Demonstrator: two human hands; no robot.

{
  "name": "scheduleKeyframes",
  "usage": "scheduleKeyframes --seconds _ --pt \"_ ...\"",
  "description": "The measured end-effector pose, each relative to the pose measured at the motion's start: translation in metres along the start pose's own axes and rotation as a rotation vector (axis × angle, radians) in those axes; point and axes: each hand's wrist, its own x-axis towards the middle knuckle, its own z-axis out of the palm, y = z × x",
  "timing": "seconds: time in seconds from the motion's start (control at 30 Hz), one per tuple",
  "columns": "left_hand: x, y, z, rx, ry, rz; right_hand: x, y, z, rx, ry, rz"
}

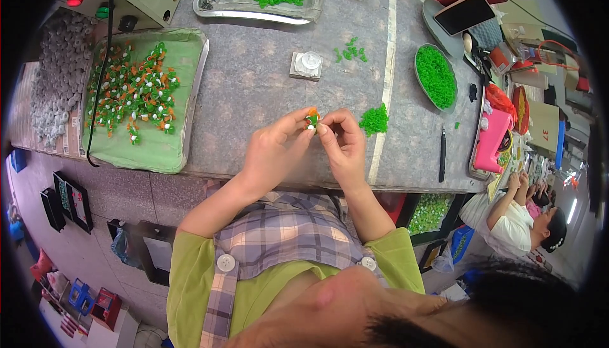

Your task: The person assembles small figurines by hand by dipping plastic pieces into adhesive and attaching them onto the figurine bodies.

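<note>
Above the near edge of the grey-covered table (pixel 254 75), my left hand (pixel 273 151) pinches a small green, orange and white plastic piece (pixel 312 117) between thumb and fingers. My right hand (pixel 344 151) meets it there, thumb and forefinger closed at the piece's right side. Whether a separate tiny part sits in the right fingertips is hidden. Just right of my right hand lies a small heap of green plastic bits (pixel 375 120). Farther off, a few loose green pieces (pixel 352 51) are scattered near a white round part on a square block (pixel 306 65).
At left, a green-lined tray (pixel 184 139) holds many similar coloured pieces, beside a pile of grey-white parts (pixel 60 63). A metal tray (pixel 254 17) of green bits stands at the back. Rightward are a bowl (pixel 454 97), a black pen-like tool (pixel 443 154) and a pink tape dispenser (pixel 493 139).
</note>
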Motion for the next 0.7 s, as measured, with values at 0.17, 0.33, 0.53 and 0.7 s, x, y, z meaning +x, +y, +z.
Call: scheduleKeyframes --seconds 0.17,0.33,0.53,0.7 --pt "0.001 0.001 0.002 0.048 -0.006 -0.021 0.002 -0.003 -0.003 -0.053 -0.008 0.009" --pt "0.002 0.000 0.002 0.026 -0.011 -0.006 0.003 -0.002 -0.006 -0.020 -0.012 0.052" --pt "0.004 0.006 -0.012 -0.399 -0.189 -0.336 0.006 -0.009 -0.014 0.046 -0.100 0.123" --pt "0.005 0.007 -0.014 -0.423 -0.230 -0.317 0.009 -0.016 -0.017 -0.109 -0.126 0.002"
